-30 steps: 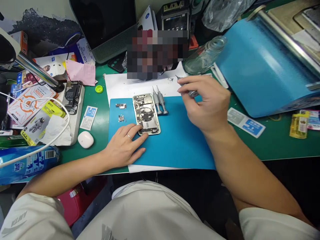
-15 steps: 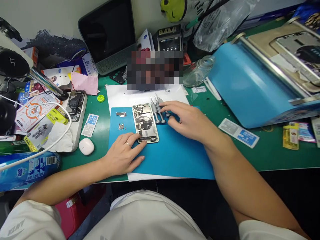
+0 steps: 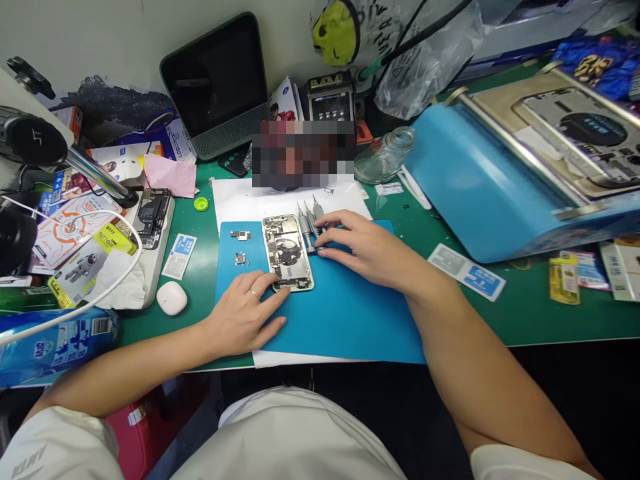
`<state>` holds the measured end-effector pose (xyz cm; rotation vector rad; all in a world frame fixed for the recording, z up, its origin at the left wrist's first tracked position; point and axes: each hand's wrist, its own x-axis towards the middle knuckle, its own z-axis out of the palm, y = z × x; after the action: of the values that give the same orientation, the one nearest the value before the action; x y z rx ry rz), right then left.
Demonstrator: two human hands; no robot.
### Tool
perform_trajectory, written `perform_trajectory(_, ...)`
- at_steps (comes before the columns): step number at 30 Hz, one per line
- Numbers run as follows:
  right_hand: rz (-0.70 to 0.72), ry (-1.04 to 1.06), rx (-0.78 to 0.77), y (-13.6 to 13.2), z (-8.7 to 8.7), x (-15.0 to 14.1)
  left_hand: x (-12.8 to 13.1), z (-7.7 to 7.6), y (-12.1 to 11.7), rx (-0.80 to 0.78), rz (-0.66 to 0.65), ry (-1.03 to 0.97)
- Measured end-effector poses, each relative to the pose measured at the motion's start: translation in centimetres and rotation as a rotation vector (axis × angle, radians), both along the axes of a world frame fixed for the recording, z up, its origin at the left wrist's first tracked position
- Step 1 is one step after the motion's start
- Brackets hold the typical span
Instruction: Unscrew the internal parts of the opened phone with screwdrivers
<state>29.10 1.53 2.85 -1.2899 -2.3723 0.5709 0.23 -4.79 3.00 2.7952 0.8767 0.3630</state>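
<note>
An opened smartphone [image 3: 294, 273] lies on a blue mat [image 3: 340, 320], its inner parts showing. My left hand [image 3: 245, 310] rests at its lower left, fingers apart, with two fingertips touching the phone's bottom end and the thumb on the mat. Several grey precision screwdrivers [image 3: 305, 225] lie side by side just right of the phone, tips pointing away from me. Bent over them is my right hand [image 3: 357, 247], thumb and fingers closed about the handle of the rightmost screwdriver, which they partly cover. Two small phone parts [image 3: 241, 235] [image 3: 241, 258] sit left of the phone.
At left, a white earbud case [image 3: 172, 298] lies near boxes and another opened phone [image 3: 153, 217]. A tablet-like screen [image 3: 215, 80] stands behind. A glass jar [image 3: 385, 157] lies tipped near a blue stand [image 3: 475, 193] at right. A green bottle cap [image 3: 201, 204] is on the table.
My right hand has moved slightly left and its thumb and fingers have closed in on the screwdrivers. My left hand stays on the phone's lower end. The camera view has shifted a little.
</note>
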Motion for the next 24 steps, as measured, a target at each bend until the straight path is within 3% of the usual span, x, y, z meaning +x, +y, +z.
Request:
perform_trajectory(7,-0.056,0.282,0.038,-0.3,1.2,0.0,-0.1,-0.2,0.0,-0.009,-0.001,0.002)
perform_trajectory(11,-0.114,0.745,0.030,-0.3,1.3,-0.2,-0.1,-0.3,0.1,-0.012,-0.006,0.002)
perform_trajectory(14,-0.298,1.026,0.156,0.1,0.9,-0.3,-0.1,-0.2,0.1,-0.013,-0.010,0.001)
perform_trajectory(18,-0.542,0.962,0.273,0.6,0.3,-0.2,-0.1,-0.2,0.1,-0.014,-0.010,0.005)
perform_trajectory(24,-0.502,0.923,0.145,0.3,0.5,-0.8,-0.1,-0.2,0.2,-0.005,-0.010,0.010)
